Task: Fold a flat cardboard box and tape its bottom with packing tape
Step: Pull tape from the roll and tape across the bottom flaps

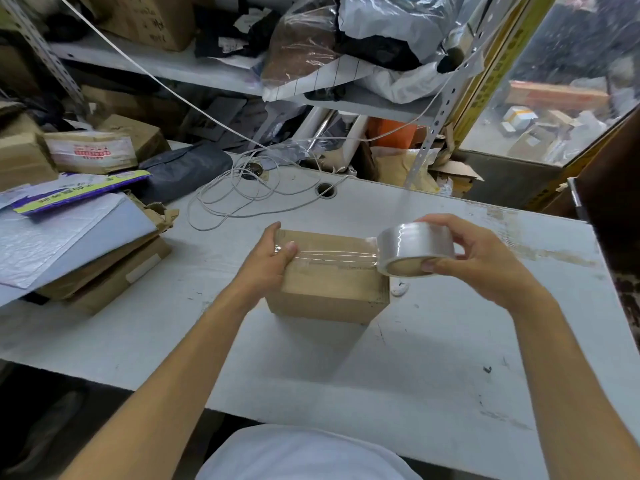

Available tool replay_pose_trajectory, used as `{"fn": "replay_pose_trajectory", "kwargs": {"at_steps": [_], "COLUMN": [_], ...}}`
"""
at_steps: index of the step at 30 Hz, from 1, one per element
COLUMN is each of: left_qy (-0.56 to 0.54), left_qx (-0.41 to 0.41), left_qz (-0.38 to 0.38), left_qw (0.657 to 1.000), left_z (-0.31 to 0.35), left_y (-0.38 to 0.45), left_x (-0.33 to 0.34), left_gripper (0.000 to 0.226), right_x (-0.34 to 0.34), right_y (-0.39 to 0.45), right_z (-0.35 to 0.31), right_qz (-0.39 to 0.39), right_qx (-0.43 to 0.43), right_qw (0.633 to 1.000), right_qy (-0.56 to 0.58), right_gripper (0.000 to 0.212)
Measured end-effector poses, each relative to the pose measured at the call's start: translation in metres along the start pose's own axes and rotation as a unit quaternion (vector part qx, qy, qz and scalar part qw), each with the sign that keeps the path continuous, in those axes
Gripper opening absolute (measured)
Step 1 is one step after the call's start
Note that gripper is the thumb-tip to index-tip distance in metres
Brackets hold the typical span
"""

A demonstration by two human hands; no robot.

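both hands busy: left [273, 252] pressing tape on cardboard box [329, 285], right [474, 254] gripping tape roll [414, 249]

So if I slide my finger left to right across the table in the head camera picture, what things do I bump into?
Stack of flat brown cardboard and grey mailers → left hand → brown cardboard box → clear packing tape roll → right hand.
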State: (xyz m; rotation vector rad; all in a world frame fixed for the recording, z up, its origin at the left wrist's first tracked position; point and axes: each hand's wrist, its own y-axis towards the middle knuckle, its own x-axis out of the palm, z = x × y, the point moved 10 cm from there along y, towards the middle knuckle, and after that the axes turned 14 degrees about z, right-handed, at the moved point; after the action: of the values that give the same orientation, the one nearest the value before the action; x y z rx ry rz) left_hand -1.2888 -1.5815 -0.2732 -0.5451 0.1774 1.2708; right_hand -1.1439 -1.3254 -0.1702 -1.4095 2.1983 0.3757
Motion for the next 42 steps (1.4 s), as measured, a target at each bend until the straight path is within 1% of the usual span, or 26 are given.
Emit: {"fn": "replay_pose_trajectory", "kwargs": {"at_steps": [2,4,6,7,8,9,11,13,15,18,21,22,25,28,32,33,35,36,37,38,39,41,42], "left_qy": [0.044,0.146,0.271,0.313,0.338,0.342,0.344,0.384,0.425,0.459,0.462,0.465,0.476,0.482,0.477,0.480,0.464,0.442,0.419,0.403,0.391,0.378,0.387], "left_qx": [0.025,0.101,0.206,0.249,0.280,0.293,0.279,0.264,0.245,0.231,0.216,0.213,0.200,0.215,0.213,0.231,0.322,0.368,0.392,0.394,0.384,0.342,0.319], "left_qz": [0.007,0.044,0.090,0.106,0.116,0.126,0.143,0.148,0.131,0.114,0.100,0.098,0.095,0.090,0.067,0.068,0.067,0.046,0.014,-0.006,-0.003,0.033,0.048], "left_qw": [0.999,0.983,0.936,0.910,0.891,0.884,0.885,0.872,0.861,0.850,0.854,0.854,0.851,0.845,0.850,0.844,0.823,0.817,0.819,0.826,0.836,0.860,0.864], "left_z": [0.002,0.015,0.034,0.041,0.046,0.050,0.051,0.048,0.041,0.037,0.033,0.032,0.028,0.027,0.030,0.034,0.051,0.058,0.060,0.061,0.061,0.063,0.061], "left_y": [0.003,0.007,0.005,0.002,0.000,-0.003,-0.005,-0.005,-0.001,0.002,0.002,0.002,0.007,0.005,0.005,0.005,-0.001,-0.006,-0.010,-0.012,-0.010,-0.003,0.000], "left_x": [-0.017,-0.029,-0.028,-0.022,-0.015,-0.010,-0.007,-0.004,-0.003,-0.001,0.001,0.000,-0.011,-0.011,-0.008,-0.006,0.007,0.018,0.028,0.034,0.034,0.027,0.025], "left_gripper": [0.057,0.055,0.050,0.046,0.041,0.037,0.038,0.052,0.057,0.059,0.061,0.062,0.064,0.065,0.059,0.057,0.052,0.052,0.053,0.051,0.046,0.036,0.037], "right_x": [0.014,0.024,0.031,0.033,0.034,0.034,0.034,0.035,0.036,0.038,0.036,0.034,0.026,0.021,0.027,0.028,0.027,0.026,0.025,0.025,0.025,0.027,0.029], "right_y": [0.000,0.002,0.003,0.004,0.004,0.004,0.003,0.002,0.003,0.004,0.006,0.007,0.005,-0.002,-0.010,-0.010,-0.010,-0.010,-0.011,-0.011,-0.011,-0.012,-0.013], "right_z": [-0.011,-0.021,-0.026,-0.028,-0.027,-0.026,-0.025,-0.026,-0.027,-0.028,-0.026,-0.024,-0.014,0.001,0.018,0.021,0.025,0.027,0.028,0.030,0.031,0.033,0.034], "right_qz": [0.013,0.022,0.024,0.023,0.023,0.024,0.025,0.029,0.029,0.019,-0.001,-0.006,-0.021,-0.014,0.008,0.009,0.016,0.021,0.024,0.025,0.024,0.020,0.021], "right_qx": [-0.020,-0.031,-0.035,-0.037,-0.037,-0.035,-0.033,-0.036,-0.038,-0.039,-0.027,-0.026,-0.032,-0.007,0.001,0.006,0.008,0.007,0.008,0.009,0.010,0.014,0.017], "right_qw": [0.999,0.998,0.997,0.997,0.997,0.997,0.997,0.996,0.996,0.997,0.998,0.999,0.997,0.999,0.999,0.999,0.999,0.999,0.999,0.999,0.999,0.999,0.999], "right_qy": [0.026,0.051,0.065,0.065,0.062,0.061,0.064,0.071,0.073,0.068,0.054,0.036,-0.063,-0.041,-0.036,-0.032,-0.029,-0.028,-0.026,-0.026,-0.027,-0.024,-0.017], "right_gripper": [0.057,0.057,0.056,0.056,0.056,0.056,0.057,0.057,0.057,0.058,0.057,0.055,0.052,0.051,0.052,0.052,0.050,0.049,0.049,0.049,0.050,0.051,0.051]}}
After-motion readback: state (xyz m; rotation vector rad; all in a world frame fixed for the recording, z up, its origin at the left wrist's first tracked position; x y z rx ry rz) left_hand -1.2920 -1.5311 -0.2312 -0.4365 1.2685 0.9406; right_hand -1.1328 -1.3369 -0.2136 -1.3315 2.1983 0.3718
